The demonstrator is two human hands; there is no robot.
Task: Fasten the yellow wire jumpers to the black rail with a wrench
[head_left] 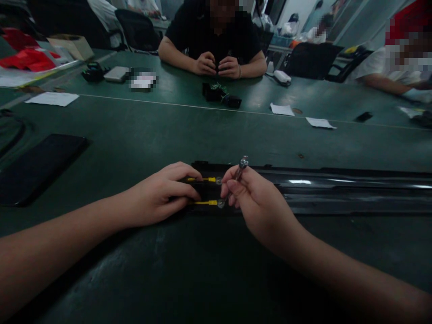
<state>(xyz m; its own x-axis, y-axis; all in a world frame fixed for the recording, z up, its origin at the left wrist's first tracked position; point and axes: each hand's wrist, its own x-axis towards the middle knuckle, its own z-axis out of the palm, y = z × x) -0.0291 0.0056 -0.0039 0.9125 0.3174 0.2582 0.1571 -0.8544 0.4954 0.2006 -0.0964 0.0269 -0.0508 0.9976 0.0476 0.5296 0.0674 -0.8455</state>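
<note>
Two yellow wires (205,203) with round metal ring ends lie side by side on a long black rail (313,198). My left hand (168,191) rests over the rail's left end, its bent fingertips on the yellow wires. Pinched between thumb and fingers of my right hand (253,193) is a slim shiny metal tool (242,165), which looks like a small spanner. It stands tilted, with its lower end at or close to the nearer ring end; my fingers hide its middle, so I cannot tell whether it touches.
A dark flat slab (40,168) lies left on the green table (151,279). Across it sits a person in black (216,40), with black parts and wires (219,94) before them. Paper pieces (52,98), a cardboard box (72,47) and another person's arm (384,83) are farther off.
</note>
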